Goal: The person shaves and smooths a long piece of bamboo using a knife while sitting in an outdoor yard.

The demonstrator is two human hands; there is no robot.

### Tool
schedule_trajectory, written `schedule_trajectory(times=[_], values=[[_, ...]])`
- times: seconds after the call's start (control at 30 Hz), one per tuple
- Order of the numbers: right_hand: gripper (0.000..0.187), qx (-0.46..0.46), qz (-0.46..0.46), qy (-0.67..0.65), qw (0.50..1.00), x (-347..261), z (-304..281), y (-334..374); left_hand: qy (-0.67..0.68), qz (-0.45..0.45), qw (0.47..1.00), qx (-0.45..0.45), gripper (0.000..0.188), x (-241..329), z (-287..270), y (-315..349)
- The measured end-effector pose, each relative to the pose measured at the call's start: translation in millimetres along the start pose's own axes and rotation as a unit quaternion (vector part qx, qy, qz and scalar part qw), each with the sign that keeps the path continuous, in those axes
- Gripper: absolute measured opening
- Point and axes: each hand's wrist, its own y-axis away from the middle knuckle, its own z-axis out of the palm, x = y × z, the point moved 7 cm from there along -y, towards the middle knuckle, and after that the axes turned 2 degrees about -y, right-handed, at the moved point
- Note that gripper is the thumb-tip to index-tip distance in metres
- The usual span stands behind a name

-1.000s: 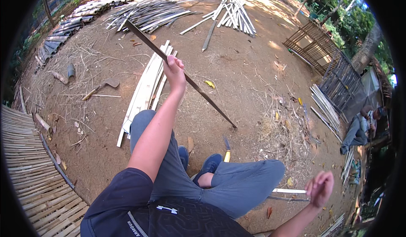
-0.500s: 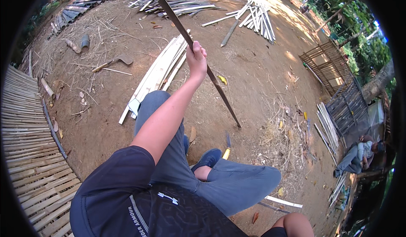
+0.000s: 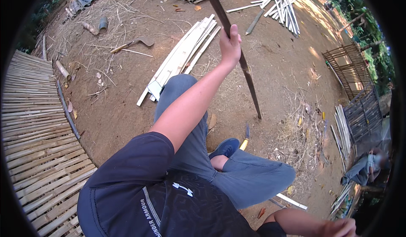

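My left hand (image 3: 231,46) is closed around a long dark bamboo strip (image 3: 220,10). The strip slants across the view; its lower end meets the dirt in front of my shoes, and its upper end runs out of the top of the picture. At the bottom right edge my right hand (image 3: 341,228) shows only in part, fingers curled; whatever they may hold is hidden. A knife with a yellow handle (image 3: 244,144) lies on the ground beside my blue shoe (image 3: 228,147), below the strip's lower end.
Pale split bamboo strips (image 3: 182,53) lie beyond my knee, near a hooked blade (image 3: 146,41). A slatted bamboo platform (image 3: 46,152) borders the left. More strips (image 3: 283,15) lie farther off. At right, a person (image 3: 363,169) sits near bamboo panels (image 3: 363,110).
The view has swung left, so the surroundings sit farther right. My left hand still grips the bamboo strip, whose top has left the picture. My right hand has entered at the lower right.
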Motion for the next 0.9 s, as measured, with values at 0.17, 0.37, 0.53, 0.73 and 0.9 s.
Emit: schedule_trajectory(times=[0.17, 0.37, 0.53, 0.73, 0.9], values=[[0.061, 0.115, 0.398, 0.347, 0.842, 219, -12, 62, -0.011, 0.003, 0.996, -0.084, 0.058, 27, 36, 9], [0.082, 0.098, 0.378, 0.438, 0.809, 408, -13, 116, -0.008, 0.011, 0.963, -0.268, 0.067, 71, 98, 35], [0.034, 0.156, 0.367, 0.429, 0.81, 437, -11, 94, -0.128, 0.098, 0.907, -0.389, 0.084, 67, 101, 22], [0.018, 0.188, 0.378, 0.485, 0.766, 436, -99, 99, -0.201, -0.107, 0.929, -0.293, 0.051, -19, -65, -40], [0.028, 0.25, 0.362, 0.417, 0.795, 397, -231, 113, -0.481, -0.188, 0.829, -0.214, 0.044, -119, -361, 14]])
